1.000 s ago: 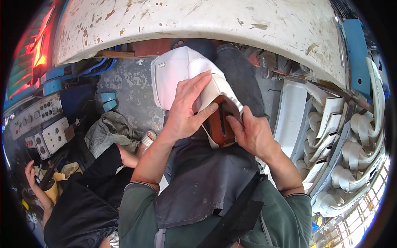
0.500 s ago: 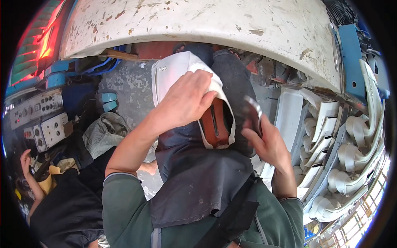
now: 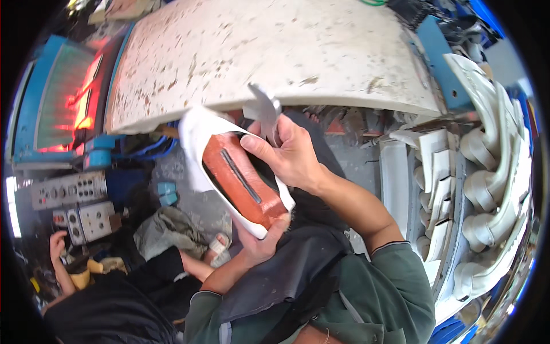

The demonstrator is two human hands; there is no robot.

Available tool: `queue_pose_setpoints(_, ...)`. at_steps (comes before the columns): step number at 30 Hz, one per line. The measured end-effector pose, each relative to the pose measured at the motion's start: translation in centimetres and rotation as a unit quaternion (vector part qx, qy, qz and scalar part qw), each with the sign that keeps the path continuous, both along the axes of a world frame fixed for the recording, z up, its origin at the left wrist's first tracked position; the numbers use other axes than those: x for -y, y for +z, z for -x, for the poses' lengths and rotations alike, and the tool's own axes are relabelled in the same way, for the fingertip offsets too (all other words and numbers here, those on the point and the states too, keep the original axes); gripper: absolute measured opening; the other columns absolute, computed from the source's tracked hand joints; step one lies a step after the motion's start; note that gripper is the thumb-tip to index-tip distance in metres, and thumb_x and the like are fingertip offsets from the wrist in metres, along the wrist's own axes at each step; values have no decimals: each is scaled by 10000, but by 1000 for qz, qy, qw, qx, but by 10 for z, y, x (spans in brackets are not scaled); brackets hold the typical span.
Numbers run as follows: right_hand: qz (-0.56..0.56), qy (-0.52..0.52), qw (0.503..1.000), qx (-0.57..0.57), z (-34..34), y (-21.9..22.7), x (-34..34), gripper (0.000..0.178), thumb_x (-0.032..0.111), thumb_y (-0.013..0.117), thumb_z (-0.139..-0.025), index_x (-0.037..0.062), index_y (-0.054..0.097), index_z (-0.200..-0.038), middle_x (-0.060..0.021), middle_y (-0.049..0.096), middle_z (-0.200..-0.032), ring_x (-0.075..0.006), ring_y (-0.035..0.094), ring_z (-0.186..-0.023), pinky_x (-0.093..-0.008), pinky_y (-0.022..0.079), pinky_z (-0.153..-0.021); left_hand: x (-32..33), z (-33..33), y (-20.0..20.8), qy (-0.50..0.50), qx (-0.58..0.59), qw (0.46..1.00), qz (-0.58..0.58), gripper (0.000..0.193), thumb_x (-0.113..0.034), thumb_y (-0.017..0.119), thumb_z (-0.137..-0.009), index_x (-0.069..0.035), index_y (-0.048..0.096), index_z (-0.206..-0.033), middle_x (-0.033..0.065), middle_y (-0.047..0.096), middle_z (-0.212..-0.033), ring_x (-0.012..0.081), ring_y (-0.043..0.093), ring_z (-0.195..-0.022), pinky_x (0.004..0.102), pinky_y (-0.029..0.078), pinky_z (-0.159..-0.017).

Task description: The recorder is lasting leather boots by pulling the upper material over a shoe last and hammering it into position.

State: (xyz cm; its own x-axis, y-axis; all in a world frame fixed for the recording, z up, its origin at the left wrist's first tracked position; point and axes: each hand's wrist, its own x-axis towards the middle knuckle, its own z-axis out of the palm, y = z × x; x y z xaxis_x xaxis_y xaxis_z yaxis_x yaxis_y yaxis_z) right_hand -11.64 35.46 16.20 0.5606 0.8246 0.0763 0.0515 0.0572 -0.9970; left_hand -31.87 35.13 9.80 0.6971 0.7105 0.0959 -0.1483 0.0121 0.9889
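Observation:
A white shoe upper [image 3: 196, 123] is stretched over a reddish-brown shoe last [image 3: 243, 172], held sole side up and slanting above my lap. A dark slot runs along the last, and the upper's loose edge stands around it. My left hand [image 3: 260, 239] supports the heel end from below, its fingers partly hidden behind the shoe. Metal pincers [image 3: 268, 109] with a curved head are in my right hand [image 3: 293, 153], blurred at the tip. The right thumb rests on the upper's edge beside the last.
A worn white table [image 3: 275, 51] lies ahead. At left stand a red-glowing heater [image 3: 86, 109] and control boxes [image 3: 86, 221]. Racks of white shoe uppers [image 3: 484, 189] line the right. Another person's hand [image 3: 57, 243] and dark-clothed legs [image 3: 120, 298] are at lower left.
The shoe has been raised off my lap and tilted, showing more of the last. My left hand went from the upper's top to the heel; my right hand brought the pincers across to the shoe.

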Motion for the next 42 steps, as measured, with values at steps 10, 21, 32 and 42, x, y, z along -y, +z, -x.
queue_pose_setpoints(10, -22, -49, 974, -220, -103, -26, 126, 378, 299, 548, -1032, 3, 504, -1262, -47, 613, -833, -118, 576, -629, -231, 461, -527, -148, -173, 90, -236, -88, 904, -344, 790, -67, 745, -818, -1, 369, -1509, 178, 499, -1475, 197, 498, -1314, 319, 355, -1103)
queue_pose_setpoints(21, 50, 19, 988, -147, -129, -84, 110, 438, 309, 592, -1011, -29, 538, -1283, -108, 684, -1061, -206, 688, -939, -323, 611, -733, -160, -275, 53, -361, -114, 783, -494, 667, -165, 766, -769, -171, 554, -1401, 171, 539, -1416, 361, 588, -1215, 393, 477, -1029)
queue_pose_setpoints(32, 72, -152, 916, 364, -138, -116, 90, 311, 225, 737, -893, 12, 615, -1084, -169, 674, -837, -363, 674, -755, -422, 530, -646, -155, -289, 46, -328, -103, 760, -551, 707, -318, 867, -672, -181, 626, -1323, 191, 618, -1307, 359, 675, -1058, 386, 574, -849)
queue_pose_setpoints(42, 229, -278, 860, 361, -91, -115, 66, 346, 216, 683, -923, 20, 495, -1137, -150, 667, -767, -347, 691, -715, -427, 551, -603, -151, -289, 53, -341, -143, 771, -518, 678, -353, 852, -710, -144, 620, -1312, 193, 605, -1338, 369, 643, -1140, 407, 541, -926)
